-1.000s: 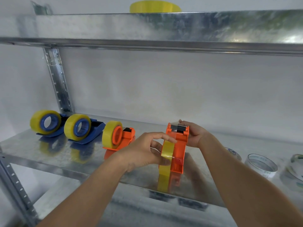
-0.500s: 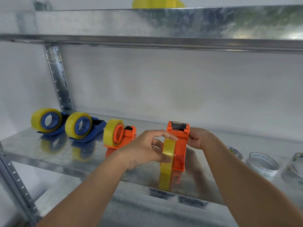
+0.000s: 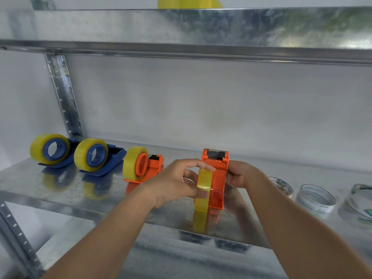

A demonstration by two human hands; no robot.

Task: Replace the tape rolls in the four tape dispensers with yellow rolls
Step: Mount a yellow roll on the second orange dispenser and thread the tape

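An orange tape dispenser (image 3: 218,176) stands on the metal shelf (image 3: 60,190), its cutter end pointing away from me. My left hand (image 3: 177,182) pinches a yellow tape roll (image 3: 203,188) seen edge-on against the dispenser's left side. The dispenser's right side is gripped by my right hand (image 3: 239,174). To the left stand two blue dispensers (image 3: 112,160) (image 3: 70,146) and another orange dispenser (image 3: 153,168), each carrying a yellow roll.
Three clear tape rolls lie flat on the shelf at the right (image 3: 281,184) (image 3: 315,198) (image 3: 360,200). Another yellow roll (image 3: 189,3) sits on the upper shelf (image 3: 181,27). A perforated steel upright (image 3: 64,97) stands at the back left.
My right hand has slid from the dispenser's cutter end down to its right side. The left hand keeps the yellow roll against the dispenser.
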